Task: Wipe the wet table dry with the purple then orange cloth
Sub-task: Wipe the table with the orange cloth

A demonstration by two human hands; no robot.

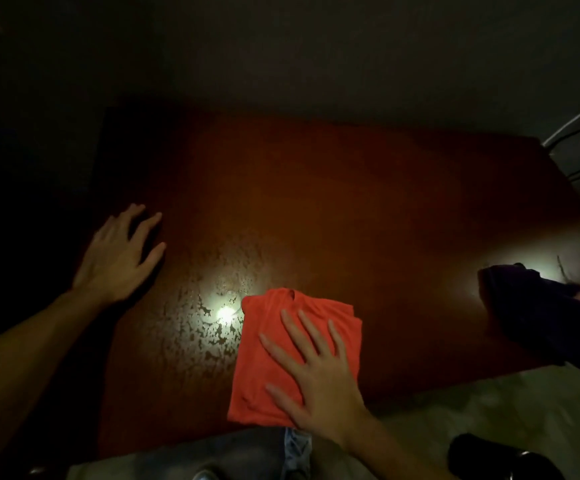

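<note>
A folded orange cloth (267, 358) lies on the dark reddish-brown table (350, 209) near its front edge. My right hand (319, 372) presses flat on the cloth with fingers spread and straight. Just left of the cloth, water droplets (208, 320) glisten under a bright light reflection. My left hand (122, 254) rests flat on the table near its left edge, fingers spread. The purple cloth (541, 317) lies crumpled at the table's right edge, dark and partly hanging over.
The room is dim. A pale floor (489, 407) shows at the lower right with a dark shoe-like object (489, 455) on it. White cables (579, 126) run past the table's far right corner. My trousers show at the bottom edge.
</note>
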